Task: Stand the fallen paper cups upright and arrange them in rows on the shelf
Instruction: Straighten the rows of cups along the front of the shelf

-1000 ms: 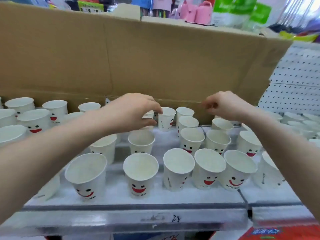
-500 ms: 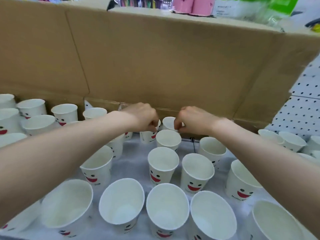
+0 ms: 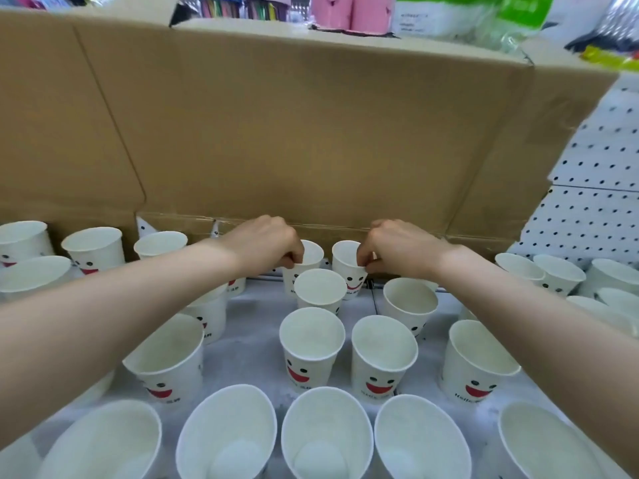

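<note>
At twelve o'clock on the grey shelf (image 3: 256,344), left hand (image 3: 266,243) and right hand (image 3: 394,245) each pinch, apparently, the rim of a white smiley-printed paper cup (image 3: 347,267), so a careless tug could topple close neighbours.

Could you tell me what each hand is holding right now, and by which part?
Each hand pinches one back-row paper cup by its rim: the left hand on the left cup, the right hand on the smiley cup beside it.
</note>
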